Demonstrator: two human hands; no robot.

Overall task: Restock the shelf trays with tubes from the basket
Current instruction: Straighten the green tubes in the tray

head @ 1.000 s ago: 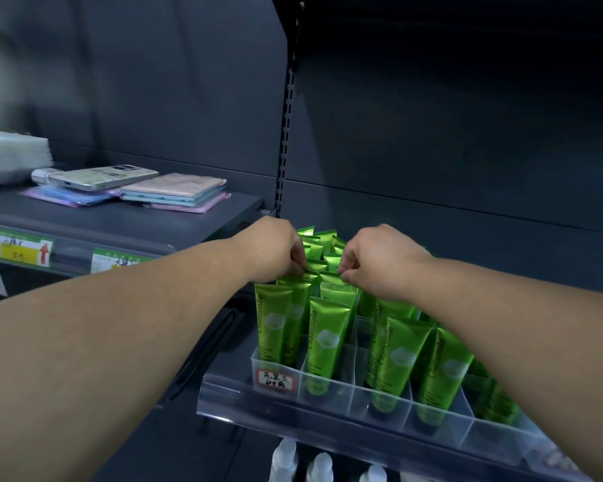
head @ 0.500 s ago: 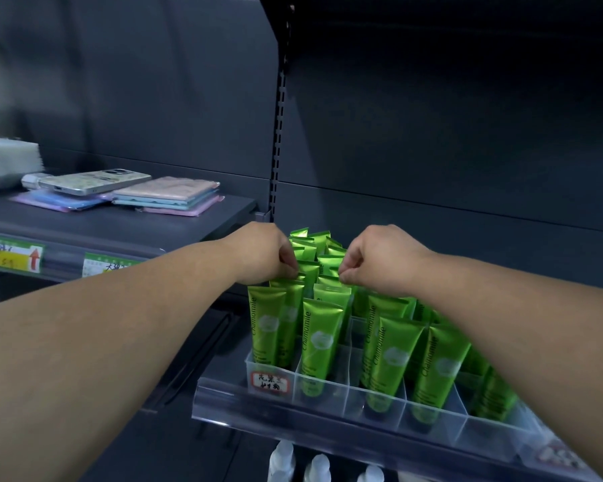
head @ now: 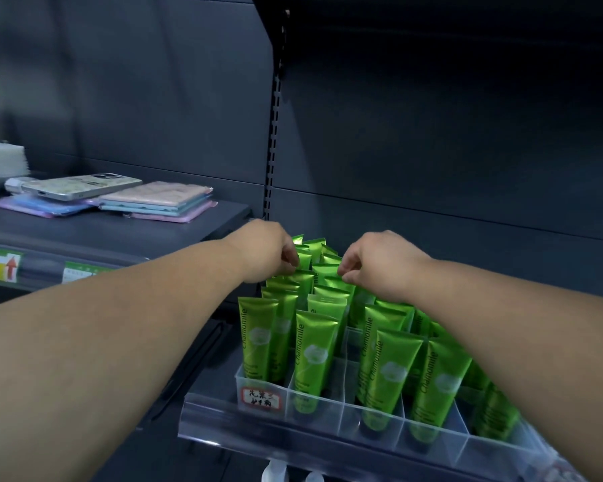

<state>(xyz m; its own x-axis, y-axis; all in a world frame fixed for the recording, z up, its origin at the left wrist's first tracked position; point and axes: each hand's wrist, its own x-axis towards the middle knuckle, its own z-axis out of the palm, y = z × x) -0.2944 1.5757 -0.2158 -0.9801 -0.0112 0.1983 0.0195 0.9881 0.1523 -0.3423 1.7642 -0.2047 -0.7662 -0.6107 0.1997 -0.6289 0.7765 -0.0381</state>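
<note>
Several green tubes [head: 314, 349] marked Chamomile stand upright in rows inside a clear divided shelf tray [head: 373, 415]. My left hand [head: 268, 248] reaches over the left rows and pinches the crimped top of a tube there. Just to its right, my right hand [head: 376, 262] has its fingers curled down onto the tops of tubes in the middle rows and pinches one. Both forearms stretch in from the lower corners. The basket is out of view.
A dark shelf [head: 126, 234] to the left carries a phone [head: 81, 186] and flat pastel packets [head: 157, 201], with price labels [head: 4, 267] on its front edge. A slotted upright [head: 275, 120] divides the dark back panels. White bottle tops [head: 275, 473] show below the tray.
The view has drifted slightly, so the tray sits a bit lower. Both hands stay on the tube tops in the same rows, a little further apart.
</note>
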